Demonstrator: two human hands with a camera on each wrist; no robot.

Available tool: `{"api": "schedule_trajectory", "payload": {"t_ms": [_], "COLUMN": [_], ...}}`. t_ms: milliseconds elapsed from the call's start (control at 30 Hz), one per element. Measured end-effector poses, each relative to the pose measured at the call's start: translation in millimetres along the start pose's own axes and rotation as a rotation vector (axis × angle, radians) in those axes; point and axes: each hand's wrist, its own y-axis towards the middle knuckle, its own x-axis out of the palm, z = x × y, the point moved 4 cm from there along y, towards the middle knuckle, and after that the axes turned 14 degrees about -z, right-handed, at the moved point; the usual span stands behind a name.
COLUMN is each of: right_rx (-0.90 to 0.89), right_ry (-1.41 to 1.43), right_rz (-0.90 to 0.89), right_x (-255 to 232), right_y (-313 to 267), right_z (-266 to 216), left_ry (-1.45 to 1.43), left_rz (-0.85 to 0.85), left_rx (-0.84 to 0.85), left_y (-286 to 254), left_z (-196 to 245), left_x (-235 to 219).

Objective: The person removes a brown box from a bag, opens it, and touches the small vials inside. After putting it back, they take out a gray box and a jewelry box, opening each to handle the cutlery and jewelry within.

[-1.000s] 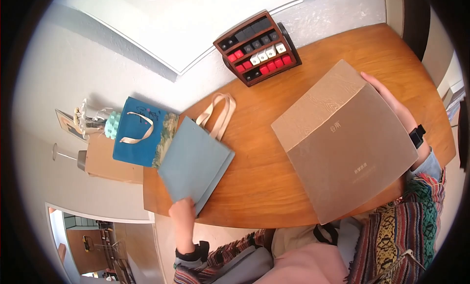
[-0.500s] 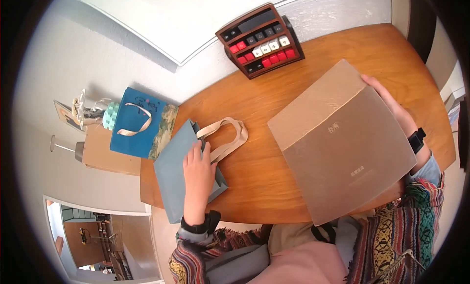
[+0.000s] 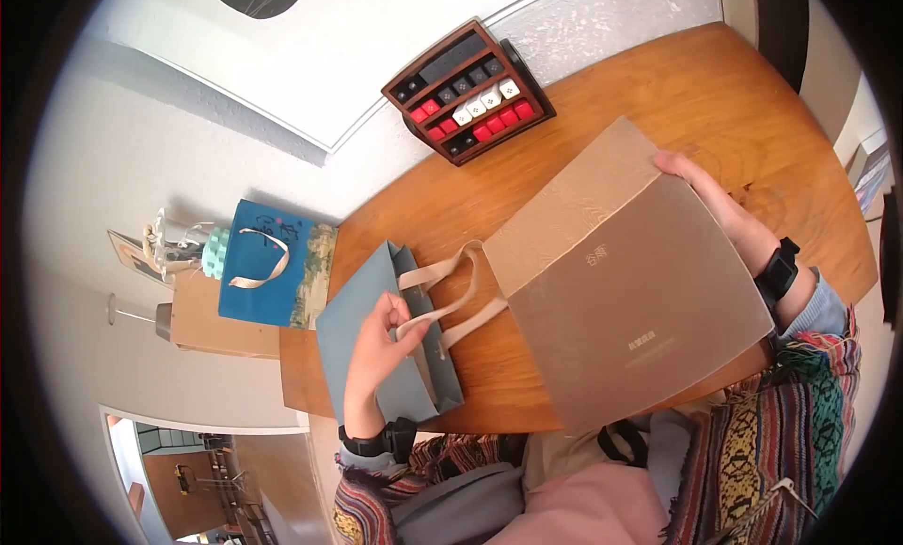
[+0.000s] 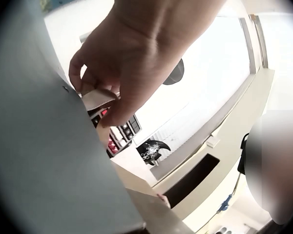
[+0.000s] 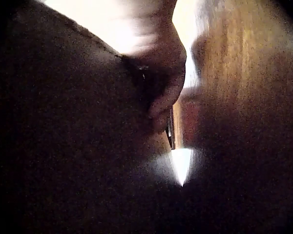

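Observation:
A grey-blue paper bag (image 3: 362, 305) lies tilted on the wooden table, its mouth parted toward the right. My left hand (image 3: 376, 347) pinches one of its beige ribbon handles (image 3: 437, 312) between thumb and fingers. Close up in the left wrist view, the ribbon (image 4: 98, 99) bends between the fingertips beside the bag's side (image 4: 53, 141). With my right hand (image 3: 710, 202) I grip a large flat brown box (image 3: 640, 291) by its right edge, the fingers underneath hidden. The box is tilted, and its upper left side overlaps the handles in the head view. The right wrist view is dark.
A blue gift bag (image 3: 268, 263) with a light ribbon stands at the table's left end, beside a cardboard box (image 3: 221, 315). Against the wall sits a small wooden rack (image 3: 470, 94) of red, black and white cubes. The table's front edge (image 3: 508, 430) runs close to my lap.
My left hand moves from the bag's lower end up over it and takes hold of a ribbon handle. The bag turns and its mouth spreads. The right hand keeps holding the brown box.

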Motion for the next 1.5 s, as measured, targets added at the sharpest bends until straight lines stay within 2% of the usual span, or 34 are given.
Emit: {"api": "schedule_trajectory", "payload": {"t_ms": [67,167,200,267,300,400,433,533,633,733,767,867,900,967,1067,1167,1300,1400,1500], "right_rx": [-0.074,-0.243,-0.310,-0.231,-0.192,-0.183,-0.162,-0.099,-0.027,0.024,0.013,-0.050,-0.076,-0.085,-0.049,-0.073,-0.147,-0.181,-0.036], "right_ry": [-0.060,-0.124,-0.140,0.061,0.162,0.293,0.316,0.348,0.283,0.171,0.120,-0.135,-0.237,-0.255,-0.131,-0.013,0.034,-0.054,-0.055], "right_rz": [0.022,0.038,0.042,0.009,-0.008,-0.041,-0.049,-0.086,-0.135,-0.159,-0.165,-0.187,-0.193,-0.190,-0.178,-0.126,0.019,0.102,-0.140], "right_x": [-8.2,-11.5,-8.6,2.5,7.2,1.4,3.6,7.0,7.9,21.2,24.1,16.2,13.8,12.3,14.2,9.9,3.5,-3.7,17.0], "right_y": [3.2,7.2,7.0,-1.0,-4.5,-1.8,-1.6,-0.7,-3.7,-9.8,-8.4,0.9,3.7,5.6,4.5,4.8,4.4,6.7,-3.0], "right_z": [3.7,2.9,0.3,-2.8,-3.3,0.1,1.6,7.4,10.3,10.2,12.8,25.8,28.0,30.4,29.9,29.2,28.6,29.2,22.4], "left_ry": [-0.186,0.411,0.510,0.705,0.637,-0.071,-0.173,-0.201,-0.242,-0.256,-0.161,-0.042,0.045,0.217,0.330,0.100,0.163,0.129,0.153], "left_rz": [-0.021,0.199,0.316,0.549,0.595,0.492,0.407,0.393,0.433,0.490,0.469,0.572,0.510,0.388,0.377,0.316,0.287,0.224,0.178], "left_rx": [0.033,-0.089,-0.058,0.007,0.005,0.095,0.227,0.363,0.582,0.677,0.689,0.704,0.671,0.594,0.692,0.414,0.342,0.327,0.346], "left_y": [-3.7,-15.0,-19.0,-27.7,-35.0,-43.6,-41.1,-35.5,-33.9,-36.6,-39.2,-49.7,-54.5,-64.6,-64.0,-73.3,-60.4,-52.2,-43.5], "left_z": [23.6,66.0,76.5,92.2,90.4,102.9,114.5,136.6,157.9,168.8,174.0,189.4,197.1,209.1,220.5,206.2,205.0,202.9,194.8], "left_x": [6.8,4.4,1.8,-2.1,-5.1,-6.3,-3.8,3.8,5.8,5.9,5.0,9.4,11.0,13.9,22.3,19.7,25.7,29.4,36.0]}}
